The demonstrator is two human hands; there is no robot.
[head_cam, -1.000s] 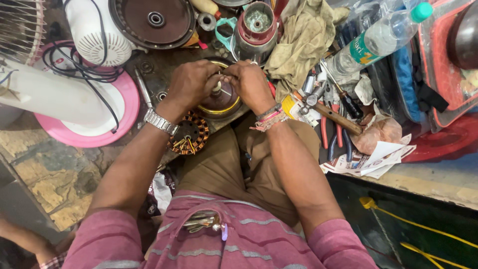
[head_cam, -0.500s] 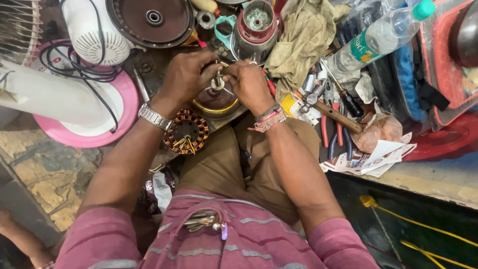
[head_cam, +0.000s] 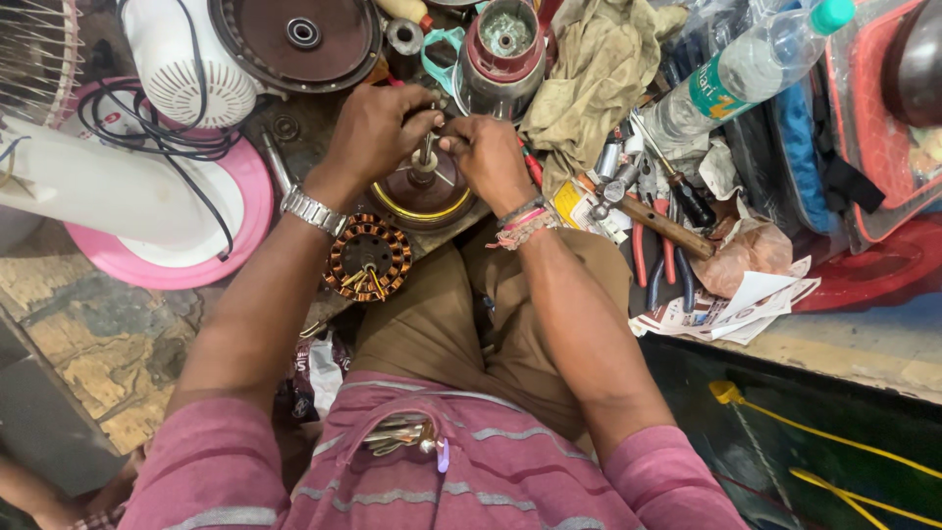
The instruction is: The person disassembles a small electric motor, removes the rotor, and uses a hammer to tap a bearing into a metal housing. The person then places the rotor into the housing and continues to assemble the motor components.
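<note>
A round brown rotor [head_cam: 424,196] with a brass-yellow rim lies flat on the cluttered desk [head_cam: 294,132], just above the person's knees. A thin metal shaft [head_cam: 427,149] stands upright from its white hub. Both hands meet over it. The left hand [head_cam: 378,128], a steel watch [head_cam: 312,210] on its wrist, curls its fingers closed around the top of the shaft. The right hand [head_cam: 488,157], with red and pale thread bands at the wrist, pinches the same spot from the other side, its fingertips touching the left ones. Both forearms slope down and inward from the shoulders.

Just below the left wrist lies a stator [head_cam: 369,257], a ring of coppery wound coils with loose yellow leads. At upper left a white plastic fan motor [head_cam: 186,59] with a ribbed grille sits on a pink round base [head_cam: 231,221], black cord looped over it. A large dark disc [head_cam: 299,39] with a smooth metal face lies beside it.

Above the hands stands a maroon mixer jar [head_cam: 502,54], open, with a metal blade seat showing inside. A crumpled khaki rag [head_cam: 599,69] lies to its right. Farther right a clear plastic bottle [head_cam: 751,69] with a green cap lies tilted, holding water. Below it are a wooden-handled hammer [head_cam: 657,221], red and blue-handled pliers [head_cam: 659,265] and folded papers [head_cam: 731,304].
</note>
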